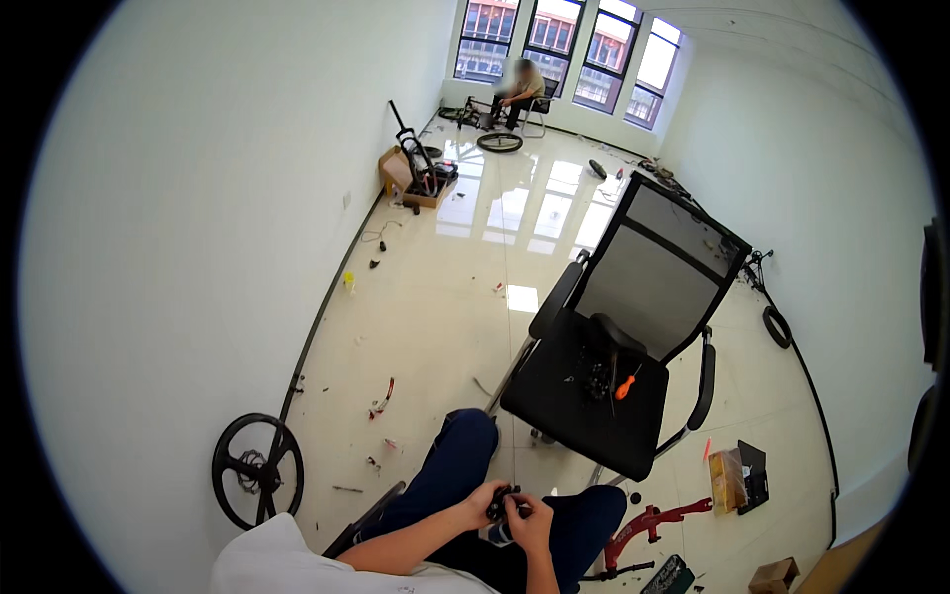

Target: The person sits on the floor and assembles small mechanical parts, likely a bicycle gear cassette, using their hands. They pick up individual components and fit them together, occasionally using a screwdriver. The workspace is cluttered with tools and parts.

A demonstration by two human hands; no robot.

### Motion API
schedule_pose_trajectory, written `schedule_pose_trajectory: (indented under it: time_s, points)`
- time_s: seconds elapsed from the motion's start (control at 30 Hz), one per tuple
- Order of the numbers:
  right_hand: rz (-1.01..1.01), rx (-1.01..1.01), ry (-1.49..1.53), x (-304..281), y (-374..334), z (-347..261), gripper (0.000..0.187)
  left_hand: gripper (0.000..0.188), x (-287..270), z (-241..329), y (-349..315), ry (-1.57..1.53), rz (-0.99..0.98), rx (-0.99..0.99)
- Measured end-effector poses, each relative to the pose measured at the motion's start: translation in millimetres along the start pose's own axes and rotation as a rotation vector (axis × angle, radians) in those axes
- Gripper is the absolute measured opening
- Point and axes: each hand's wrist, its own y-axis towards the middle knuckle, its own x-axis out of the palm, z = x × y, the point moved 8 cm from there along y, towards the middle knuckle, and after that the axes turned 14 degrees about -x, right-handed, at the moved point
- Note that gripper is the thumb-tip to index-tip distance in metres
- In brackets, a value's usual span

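Over my lap, my left hand [484, 502] is closed around a small black part [503, 501], too small and too covered by fingers to name. From the other side my right hand [533, 521] pinches at the same part, its fingertips pressed together against it. In front of my knees is a black mesh-backed office chair [554, 391]. On its seat lie an orange-handled screwdriver [624, 388], a pile of small black parts [597, 380] and a black bicycle saddle [617, 335].
A black wheel [257, 471] leans by the left wall. Right of my legs lie a red frame piece [643, 527], a tool case [753, 477] and a cardboard box [773, 575]. A box of bicycle parts [424, 198] stands farther off. Another person [524, 94] sits by the windows.
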Motion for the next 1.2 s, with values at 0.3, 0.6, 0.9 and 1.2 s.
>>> schedule_pose_trajectory:
  time_s: [0.3,0.6,0.9,1.2]
  points:
    - [-0.011,-0.095,0.005,-9,0,-44,0.015,0.028,24,13,-47,0.006,0.068,0.153]
    - [0.072,-0.218,-0.118,-23,-1,-71,0.015,0.016,49,25,-73,0.232,0.183,0.495]
    - [0.056,-0.258,-0.1,-31,-24,-85,0.015,0.013,49,5,-78,0.025,0.024,0.331]
    - [0.125,-0.231,-0.096,-42,-30,-88,0.015,0.013,67,8,-83,0.149,-0.093,0.425]
